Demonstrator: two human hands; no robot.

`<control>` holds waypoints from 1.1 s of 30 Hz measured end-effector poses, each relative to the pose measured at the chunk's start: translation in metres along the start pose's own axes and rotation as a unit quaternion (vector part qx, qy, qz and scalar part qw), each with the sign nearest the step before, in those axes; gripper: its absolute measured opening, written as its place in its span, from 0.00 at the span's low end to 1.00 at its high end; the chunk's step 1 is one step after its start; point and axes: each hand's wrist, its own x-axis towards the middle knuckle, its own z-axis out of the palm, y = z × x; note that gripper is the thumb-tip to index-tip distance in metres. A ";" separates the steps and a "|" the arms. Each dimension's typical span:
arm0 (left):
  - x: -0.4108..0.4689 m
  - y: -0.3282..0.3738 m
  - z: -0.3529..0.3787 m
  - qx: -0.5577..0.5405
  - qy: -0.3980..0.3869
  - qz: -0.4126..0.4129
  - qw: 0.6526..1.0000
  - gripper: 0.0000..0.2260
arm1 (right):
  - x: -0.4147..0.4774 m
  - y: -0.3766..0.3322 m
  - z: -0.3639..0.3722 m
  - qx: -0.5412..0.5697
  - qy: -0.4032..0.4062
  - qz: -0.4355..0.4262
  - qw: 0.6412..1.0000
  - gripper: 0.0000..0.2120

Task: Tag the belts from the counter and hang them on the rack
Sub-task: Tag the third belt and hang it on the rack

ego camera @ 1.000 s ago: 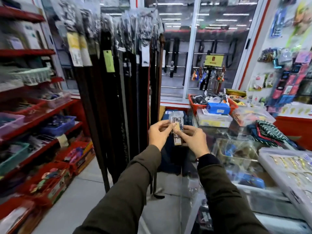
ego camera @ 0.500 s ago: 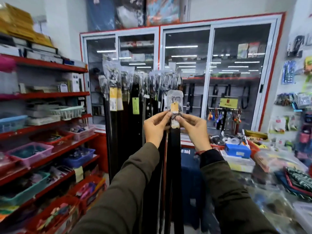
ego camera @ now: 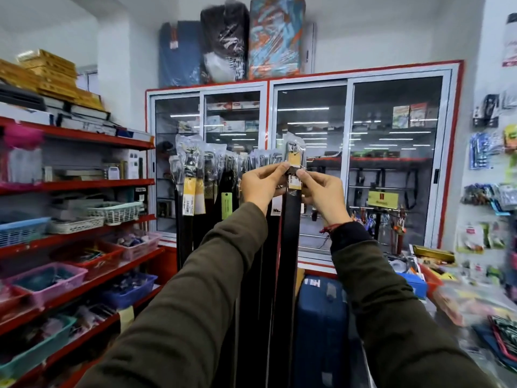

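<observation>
Nearest the camera, two dark olive sleeves rise from the bottom edge toward the centre of the frame. Low on the right edge, the tabletop point(ego camera: 458, 301) appears as a blurred strip crowded with packets and a blue box; what lies on it is too smeared to name. Beside it at bottom centre stands a blue suitcase point(ego camera: 321, 326).

At mid-frame the left hand point(ego camera: 261, 184) and right hand point(ego camera: 326, 194) meet on one black belt point(ego camera: 289, 233), which hangs straight down between the forearms. The fingers point(ego camera: 282, 167) of the left hand pinch the belt's upper end from the left, and those of the right hand are clenched on it from the right, just under a yellow tag point(ego camera: 293, 159). The buckle end, wrapped in clear plastic, stands above the fingers. It is probably level with the rack's top, though the rack itself is hidden.

Just left of and behind the hands hangs a row of hanging belts point(ego camera: 201, 208), dark straps with plastic-bagged buckles, yellow labels and one green label.

Along the left of the frame run red shelves point(ego camera: 84, 135) carrying pink, blue and white baskets and stacked boxes. Across the far centre stands a red-framed glass cabinet point(ego camera: 307, 88) with sliding doors reflecting ceiling lights. Wrapped suitcases point(ego camera: 232, 40) sit on its top. The white wall at the right edge holds hung packets.
</observation>
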 end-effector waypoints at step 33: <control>0.041 -0.047 -0.083 0.678 0.006 0.366 0.638 0.30 | 0.008 0.085 0.046 -0.443 0.131 -0.258 0.849 0.20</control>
